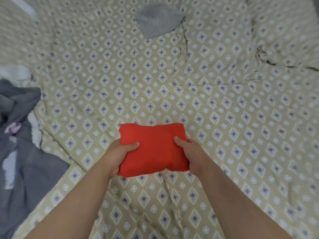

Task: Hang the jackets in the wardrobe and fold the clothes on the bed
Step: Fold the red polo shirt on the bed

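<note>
Currently in the folding half of the task, near the end of one item. Red garment (pixel 152 149) reduced to a thick, squarish packet, held low over the near middle of the patterned bedspread (pixel 120 80); cannot tell whether resting on it or just above.

Gripped at both side edges. Left hand (pixel 119 155) clamped on the left edge, thumb flat on top, fingers hidden underneath. Right hand (pixel 191 152) mirrored on the right edge, thumb on top, fingers tucked below. Neither hand slack; both closed firmly round the cloth, nothing else touched.

Probably next: set the packet down on a free patch of bed, or carry it off to a pile, without letting layers slip. Calls for even pressure from both sides and a flat release, thumbs lifted last. Soft bundle, likely to spring open if let go from one side first.

Left to do, by the look of it: crumpled grey garment (pixel 25 135) at the left edge of the bed, well apart from the packet; cannot tell whether a jacket. Grey checked cloth (pixel 158 21) at the far side, seemingly folded. No wardrobe in view.
</note>
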`<state>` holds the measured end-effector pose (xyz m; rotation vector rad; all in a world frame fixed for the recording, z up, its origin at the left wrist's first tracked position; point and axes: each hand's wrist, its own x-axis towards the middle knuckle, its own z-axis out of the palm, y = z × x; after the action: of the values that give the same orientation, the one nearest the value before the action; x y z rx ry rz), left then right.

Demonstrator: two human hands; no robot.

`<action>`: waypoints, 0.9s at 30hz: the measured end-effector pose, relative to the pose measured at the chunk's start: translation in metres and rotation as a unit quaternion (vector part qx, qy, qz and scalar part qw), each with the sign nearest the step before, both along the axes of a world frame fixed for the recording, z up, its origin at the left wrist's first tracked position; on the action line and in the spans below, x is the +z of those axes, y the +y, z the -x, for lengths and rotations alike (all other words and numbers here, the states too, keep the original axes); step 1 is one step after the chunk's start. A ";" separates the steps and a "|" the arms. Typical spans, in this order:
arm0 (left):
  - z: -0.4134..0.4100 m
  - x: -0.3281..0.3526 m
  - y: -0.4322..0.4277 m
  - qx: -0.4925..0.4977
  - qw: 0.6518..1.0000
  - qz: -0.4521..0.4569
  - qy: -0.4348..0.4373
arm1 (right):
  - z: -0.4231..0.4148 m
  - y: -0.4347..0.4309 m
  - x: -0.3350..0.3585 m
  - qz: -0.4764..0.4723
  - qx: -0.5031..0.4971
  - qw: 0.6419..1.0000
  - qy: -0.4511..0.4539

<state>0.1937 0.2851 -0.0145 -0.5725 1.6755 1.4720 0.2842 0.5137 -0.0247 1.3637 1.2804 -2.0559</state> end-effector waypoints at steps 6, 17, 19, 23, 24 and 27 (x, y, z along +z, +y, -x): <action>-0.009 0.133 0.028 0.014 0.989 -0.070 0.128 | -0.015 0.030 0.131 -0.093 -0.018 0.983 0.157; -0.049 0.339 0.088 -0.078 0.936 -0.192 0.285 | -0.094 0.076 0.345 -0.264 -0.085 0.902 0.330; -0.057 0.365 0.094 -0.102 0.918 -0.217 0.316 | -0.115 0.070 0.377 -0.299 -0.115 0.883 0.343; -0.084 0.401 0.095 -0.142 0.886 -0.283 0.339 | -0.172 0.043 0.428 -0.360 -0.181 0.843 0.357; -0.092 0.407 0.093 -0.154 0.879 -0.299 0.337 | -0.188 0.032 0.437 -0.373 -0.196 0.834 0.357; -0.116 0.416 0.088 -0.197 0.860 -0.342 0.322 | -0.236 -0.005 0.454 -0.420 -0.242 0.805 0.343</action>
<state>0.3101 0.3730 0.4011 0.6875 1.4337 1.8920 0.5203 0.5090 0.4288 1.3864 2.6307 -2.5871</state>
